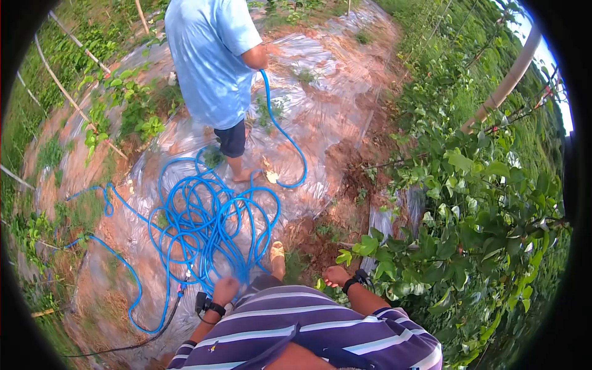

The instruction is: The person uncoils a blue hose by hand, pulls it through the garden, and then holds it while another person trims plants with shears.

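My left hand (pixel 226 290), smeared by motion, is low over the near edge of a tangled blue hose (pixel 213 216). Its fingers are too blurred to show a grip. My right hand (pixel 336 276) is on the other side of my body, fingers curled in with nothing showing in them, beside the leafy plants (pixel 456 240). Both wrists carry dark straps with small devices. The hose lies in many loose loops on the ground ahead of me. One length rises from the pile to the front of a person (pixel 213 61) in a light blue shirt, facing away.
Silvery plastic sheeting (pixel 308 52) smeared with reddish soil covers the ground. A thin black tube (pixel 117 350) runs to a joint near my left hand. Poles stand on both sides, including a thick one (pixel 509 80) at right. Dense foliage borders the right.
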`<state>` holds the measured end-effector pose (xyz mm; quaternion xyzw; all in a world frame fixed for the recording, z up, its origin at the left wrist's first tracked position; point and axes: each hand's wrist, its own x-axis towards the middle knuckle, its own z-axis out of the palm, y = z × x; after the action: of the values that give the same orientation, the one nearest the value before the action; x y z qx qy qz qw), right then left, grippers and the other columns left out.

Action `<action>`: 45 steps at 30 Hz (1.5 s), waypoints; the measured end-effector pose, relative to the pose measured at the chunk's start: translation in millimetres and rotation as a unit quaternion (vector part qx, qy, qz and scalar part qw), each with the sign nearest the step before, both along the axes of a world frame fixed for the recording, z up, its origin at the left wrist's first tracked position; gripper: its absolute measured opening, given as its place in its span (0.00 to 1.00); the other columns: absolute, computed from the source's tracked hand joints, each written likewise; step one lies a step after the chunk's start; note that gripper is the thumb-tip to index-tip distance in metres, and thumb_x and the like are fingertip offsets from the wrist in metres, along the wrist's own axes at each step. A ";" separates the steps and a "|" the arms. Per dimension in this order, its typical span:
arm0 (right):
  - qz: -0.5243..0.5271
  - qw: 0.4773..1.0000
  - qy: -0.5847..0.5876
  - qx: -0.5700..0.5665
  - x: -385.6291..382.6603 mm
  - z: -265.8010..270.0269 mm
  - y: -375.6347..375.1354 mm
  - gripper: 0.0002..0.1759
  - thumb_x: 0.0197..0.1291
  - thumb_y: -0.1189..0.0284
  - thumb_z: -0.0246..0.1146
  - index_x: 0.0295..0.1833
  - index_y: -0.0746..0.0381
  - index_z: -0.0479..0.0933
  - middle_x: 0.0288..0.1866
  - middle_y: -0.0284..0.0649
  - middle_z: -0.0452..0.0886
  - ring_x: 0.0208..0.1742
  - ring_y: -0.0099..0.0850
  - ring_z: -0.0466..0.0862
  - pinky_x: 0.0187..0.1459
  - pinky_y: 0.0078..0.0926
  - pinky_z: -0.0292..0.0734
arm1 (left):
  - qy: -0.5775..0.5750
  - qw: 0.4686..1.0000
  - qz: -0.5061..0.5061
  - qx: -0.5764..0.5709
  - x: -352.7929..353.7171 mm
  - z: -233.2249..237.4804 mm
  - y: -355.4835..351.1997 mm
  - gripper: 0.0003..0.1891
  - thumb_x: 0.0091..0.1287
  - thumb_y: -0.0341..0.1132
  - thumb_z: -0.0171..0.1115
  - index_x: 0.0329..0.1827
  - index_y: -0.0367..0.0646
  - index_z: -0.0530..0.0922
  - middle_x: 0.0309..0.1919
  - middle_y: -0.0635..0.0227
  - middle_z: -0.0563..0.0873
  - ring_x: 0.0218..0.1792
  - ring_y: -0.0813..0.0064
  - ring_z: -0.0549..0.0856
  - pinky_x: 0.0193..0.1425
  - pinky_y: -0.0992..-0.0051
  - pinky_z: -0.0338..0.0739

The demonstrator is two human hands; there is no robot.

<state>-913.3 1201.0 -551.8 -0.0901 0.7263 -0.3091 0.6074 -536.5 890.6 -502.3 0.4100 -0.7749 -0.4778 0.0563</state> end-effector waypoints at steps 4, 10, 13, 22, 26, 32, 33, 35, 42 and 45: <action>-0.047 0.999 0.008 -0.017 -2.8 -3.6 -12.4 0.09 0.65 0.72 0.62 0.31 0.63 0.76 0.25 0.35 0.78 0.21 0.24 0.76 0.18 0.23 0.65 | 0.012 1.000 0.016 0.015 -7.0 2.4 6.6 0.11 0.64 0.37 0.65 0.37 0.35 0.83 0.29 0.56 0.88 0.32 0.63 0.87 0.38 0.64 0.80; -0.008 1.000 0.024 -0.011 -8.4 -10.7 -10.0 0.09 0.66 0.70 0.63 0.34 0.63 0.77 0.25 0.35 0.78 0.21 0.25 0.76 0.19 0.23 0.67 | -0.031 0.999 -0.003 0.021 -3.8 22.3 20.3 0.10 0.65 0.34 0.65 0.39 0.34 0.83 0.30 0.61 0.89 0.33 0.75 0.87 0.40 0.73 0.81; -0.020 0.999 0.021 -0.014 -7.9 -15.4 -6.0 0.09 0.66 0.69 0.62 0.34 0.63 0.77 0.25 0.35 0.78 0.21 0.25 0.76 0.19 0.23 0.66 | -0.028 0.999 0.008 0.033 -4.0 29.7 25.2 0.11 0.65 0.35 0.65 0.39 0.34 0.84 0.30 0.61 0.89 0.33 0.74 0.88 0.40 0.72 0.82; -0.120 0.984 -0.116 -0.064 2.3 -50.0 25.7 0.07 0.66 0.69 0.61 0.34 0.58 0.76 0.23 0.33 0.75 0.19 0.23 0.72 0.17 0.23 0.61 | -0.033 0.999 -0.004 0.023 -5.3 26.5 29.4 0.12 0.64 0.36 0.67 0.39 0.34 0.85 0.31 0.61 0.90 0.35 0.74 0.88 0.41 0.72 0.82; 0.018 0.999 0.029 -0.018 5.9 -46.6 34.8 0.05 0.67 0.69 0.60 0.36 0.55 0.75 0.23 0.31 0.73 0.19 0.22 0.71 0.18 0.23 0.60 | -0.071 0.997 -0.032 -0.012 -17.4 42.7 32.7 0.13 0.64 0.38 0.68 0.40 0.35 0.86 0.32 0.62 0.90 0.36 0.74 0.89 0.42 0.71 0.82; 0.056 0.993 0.000 -0.106 -0.1 -127.4 70.1 0.06 0.68 0.67 0.61 0.37 0.55 0.76 0.24 0.31 0.74 0.21 0.22 0.72 0.19 0.24 0.63 | -0.044 0.998 -0.046 0.007 -17.1 35.8 36.5 0.15 0.64 0.44 0.65 0.38 0.38 0.86 0.36 0.51 0.88 0.41 0.48 0.87 0.47 0.56 0.80; 0.008 0.990 -0.065 -0.122 -1.1 -128.5 71.0 0.06 0.68 0.67 0.61 0.37 0.55 0.77 0.25 0.31 0.75 0.21 0.22 0.73 0.20 0.24 0.64 | -0.043 0.998 -0.046 0.006 -17.1 35.7 37.0 0.15 0.64 0.44 0.65 0.38 0.38 0.86 0.36 0.51 0.88 0.41 0.48 0.87 0.47 0.56 0.80; 0.023 0.998 -0.023 -0.047 4.7 -91.9 56.9 0.07 0.69 0.67 0.61 0.38 0.56 0.78 0.26 0.32 0.77 0.21 0.23 0.74 0.19 0.24 0.66 | -0.042 0.998 -0.049 0.022 -15.3 33.8 38.0 0.16 0.65 0.44 0.65 0.38 0.38 0.86 0.36 0.50 0.88 0.42 0.48 0.87 0.47 0.56 0.79; 0.031 0.999 0.027 -0.012 6.6 -88.9 46.9 0.12 0.62 0.64 0.65 0.32 0.60 0.85 0.24 0.38 0.85 0.21 0.30 0.83 0.19 0.31 0.74 | -0.039 0.998 -0.046 0.034 -3.9 13.7 38.4 0.16 0.65 0.44 0.66 0.39 0.37 0.86 0.37 0.50 0.88 0.41 0.50 0.88 0.47 0.58 0.80; -0.056 0.992 -0.087 -0.076 2.3 -133.6 61.7 0.10 0.71 0.65 0.60 0.41 0.60 0.80 0.29 0.37 0.82 0.23 0.28 0.79 0.18 0.27 0.67 | -0.035 0.996 -0.035 0.073 -4.0 19.0 41.0 0.16 0.64 0.44 0.67 0.40 0.37 0.86 0.37 0.51 0.89 0.41 0.53 0.89 0.48 0.60 0.81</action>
<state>-910.9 1262.7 -685.4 -0.0685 0.6490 -0.4037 0.6412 -540.5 931.6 -483.4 0.4023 -0.7533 -0.5200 -0.0175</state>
